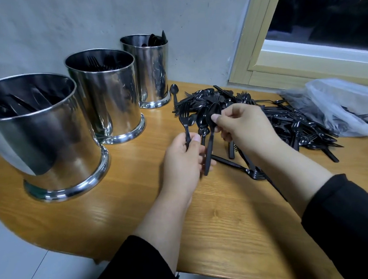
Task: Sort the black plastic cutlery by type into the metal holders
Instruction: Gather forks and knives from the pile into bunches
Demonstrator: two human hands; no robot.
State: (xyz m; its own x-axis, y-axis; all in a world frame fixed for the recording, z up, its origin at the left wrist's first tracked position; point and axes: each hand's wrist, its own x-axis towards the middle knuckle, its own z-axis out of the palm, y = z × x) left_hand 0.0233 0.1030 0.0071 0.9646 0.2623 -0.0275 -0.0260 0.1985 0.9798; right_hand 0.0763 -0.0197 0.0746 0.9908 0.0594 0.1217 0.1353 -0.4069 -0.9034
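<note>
Both forearms in black sleeves (350,221) are reaching in from the bottom edge over the wooden table (225,228), wrists angled toward each other. Left hand (183,161) is sitting palm-in, fingers curled, gripping a fork (185,122) by its handle, tines up, long axis near vertical; a spoon (201,121) is standing in the same grip, bowl up. Right hand (247,127) is hovering just beside it, thumb and forefinger pinching another spoon (210,137) near the neck, bowl up, handle hanging down and slightly left across the left hand's fingers. Under and behind the right hand, the loose cutlery pile (287,118) is lying on the table, pieces pointing every way, stretching right to a clear plastic bag (343,104) holding a few more. One single spoon (174,92) is lying apart, bowl toward the wall, beside the far holder. Three metal holders are standing in a diagonal row at left: near holder (46,139), contents too dark to tell; middle holder (109,96) showing fork tines; far holder (151,71) showing spoon bowls. Grey wall (81,19) behind, wood-framed window (270,51) at upper right, dark outside.
</note>
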